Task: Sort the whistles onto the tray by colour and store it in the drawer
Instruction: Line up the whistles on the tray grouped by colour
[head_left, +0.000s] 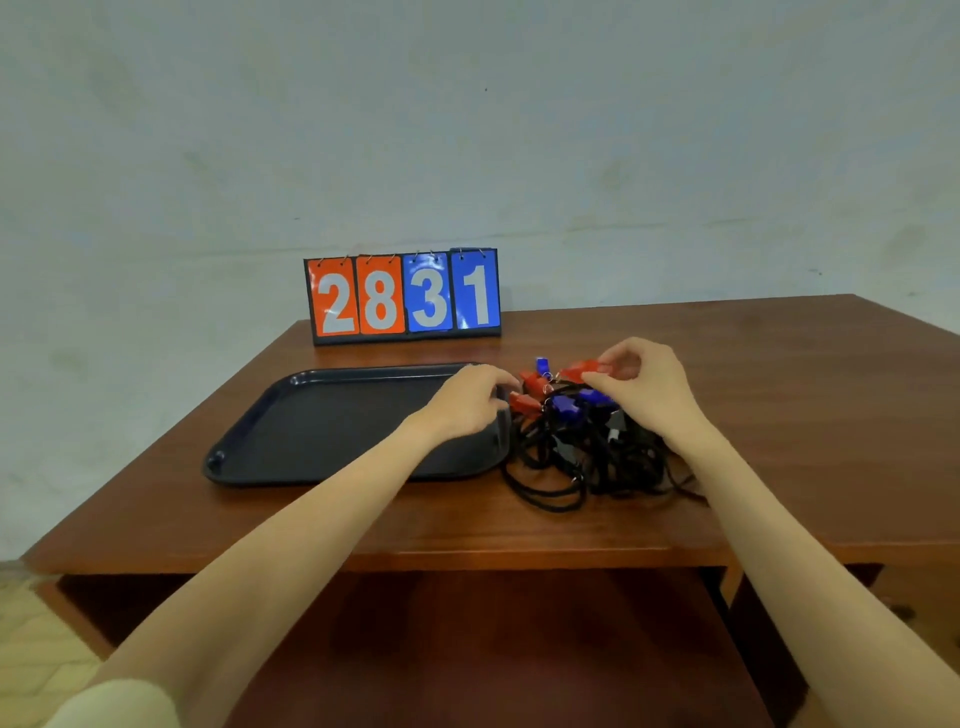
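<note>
Your right hand (641, 387) is pinching a red whistle (584, 370); left hand (470, 400), fingers curled, is reaching the pile (582, 431) at the tray (311, 431) edge. Tangled cords risk dragging others.

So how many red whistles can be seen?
3, maybe more hidden: one pinched in the right hand, one atop the pile, one by the left hand.
</note>
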